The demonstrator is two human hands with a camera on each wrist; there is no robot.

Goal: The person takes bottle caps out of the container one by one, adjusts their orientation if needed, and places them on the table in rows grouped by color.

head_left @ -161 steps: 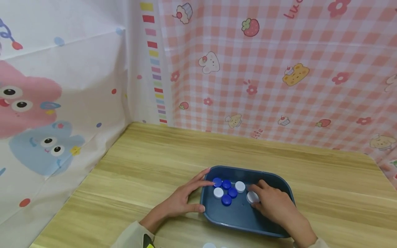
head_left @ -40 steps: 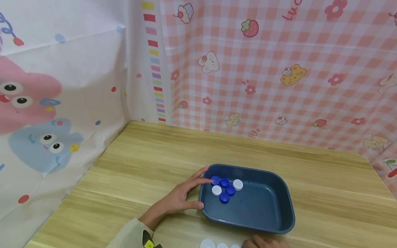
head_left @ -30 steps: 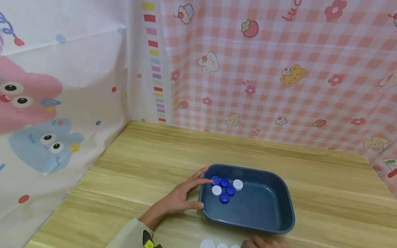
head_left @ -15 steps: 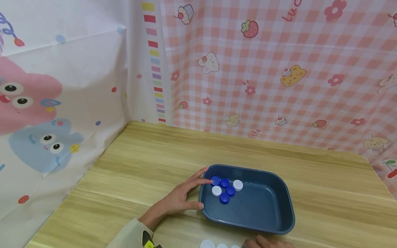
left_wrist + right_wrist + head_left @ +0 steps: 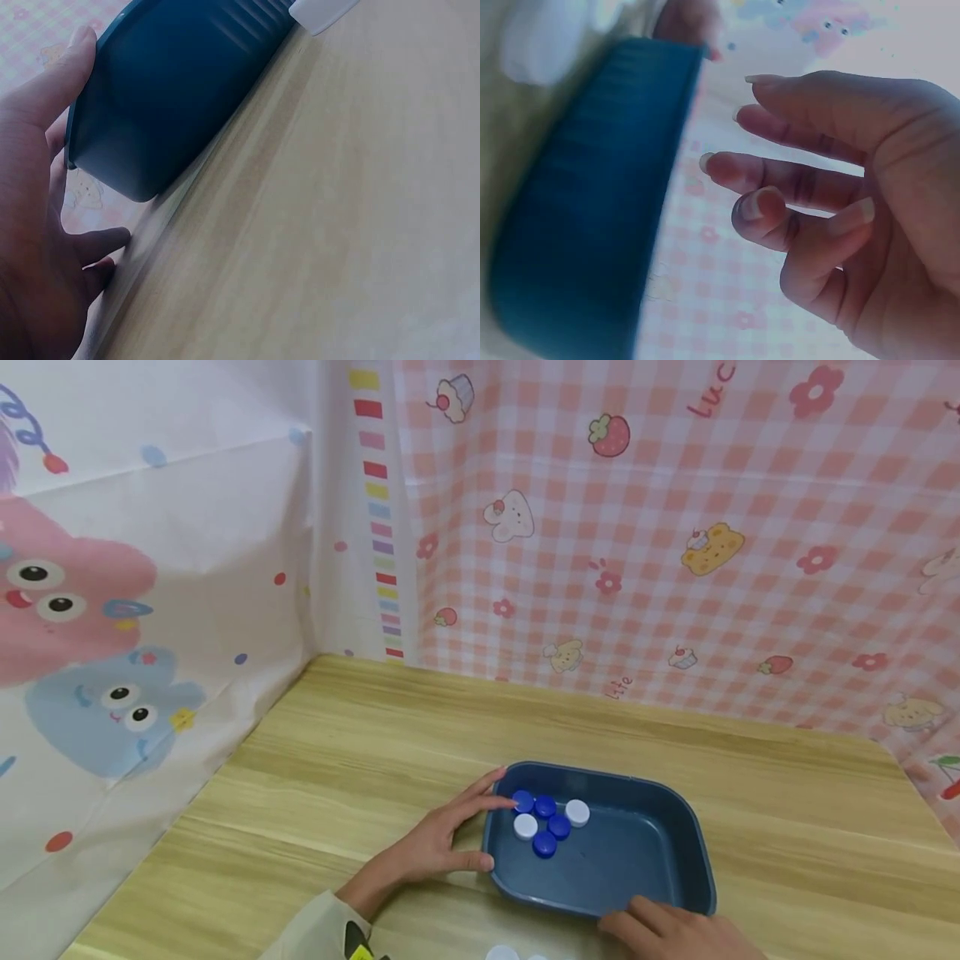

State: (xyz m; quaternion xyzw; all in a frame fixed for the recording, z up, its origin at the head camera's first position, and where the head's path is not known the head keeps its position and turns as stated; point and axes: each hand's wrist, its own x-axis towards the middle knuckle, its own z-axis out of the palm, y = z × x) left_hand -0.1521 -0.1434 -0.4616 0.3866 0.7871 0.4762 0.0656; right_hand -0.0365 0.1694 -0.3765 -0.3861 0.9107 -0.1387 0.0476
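A dark blue tray (image 5: 622, 860) lies on the table with several round blue caps (image 5: 544, 843) and two white caps (image 5: 577, 812) grouped in its left part. My left hand (image 5: 431, 843) rests at the tray's left end, fingers spread and fairly straight. Its index fingertip reaches over the rim beside a blue cap, while the thumb (image 5: 75, 60) touches the rim. My right hand (image 5: 678, 931) is at the tray's near right rim. In the right wrist view it appears apart from the tray wall, with loosely bent fingers (image 5: 731, 172) and nothing between them.
White caps (image 5: 502, 952) lie on the wooden table (image 5: 360, 752) in front of the tray, partly cut off by the frame's lower edge. A pink checked cloth (image 5: 645, 485) hangs behind, and a white printed cloth (image 5: 225, 527) at the left.
Earlier my right hand held a white cap inside the tray; that cap is gone from there. The hand was then beside the front row of white caps and has since risen toward the tray. Left hand stayed.
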